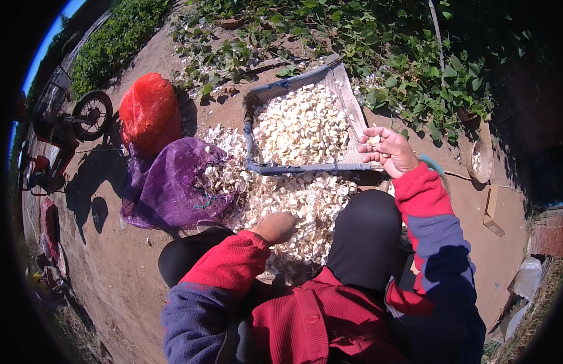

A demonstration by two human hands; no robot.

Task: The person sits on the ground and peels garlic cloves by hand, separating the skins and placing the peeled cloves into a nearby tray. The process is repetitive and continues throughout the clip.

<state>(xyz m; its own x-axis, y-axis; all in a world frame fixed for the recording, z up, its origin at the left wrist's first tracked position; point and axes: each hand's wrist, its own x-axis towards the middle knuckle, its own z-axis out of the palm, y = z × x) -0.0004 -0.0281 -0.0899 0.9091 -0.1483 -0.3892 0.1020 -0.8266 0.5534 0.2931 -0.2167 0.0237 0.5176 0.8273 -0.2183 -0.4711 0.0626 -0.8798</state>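
My right hand [393, 152] is raised at the right edge of a shallow screen tray [288, 170] with a cloth-wrapped frame. Its fingers are closed on a pale garlic clove [375, 140]. Peeled garlic cloves [302, 125] are heaped inside the tray. My left hand [277, 227] is low between my knees, over a broad pile of garlic skins [308, 200]. Its fingertips face away from me, so whether they hold anything is hidden.
To the left, a purple mesh sack [172, 186] lies open with garlic at its mouth. Behind it stands a full red mesh sack [150, 111]. Leafy vines [399, 59] grow beyond the tray. A motorcycle [58, 145] is parked far left; a round basket [481, 161] is at right.
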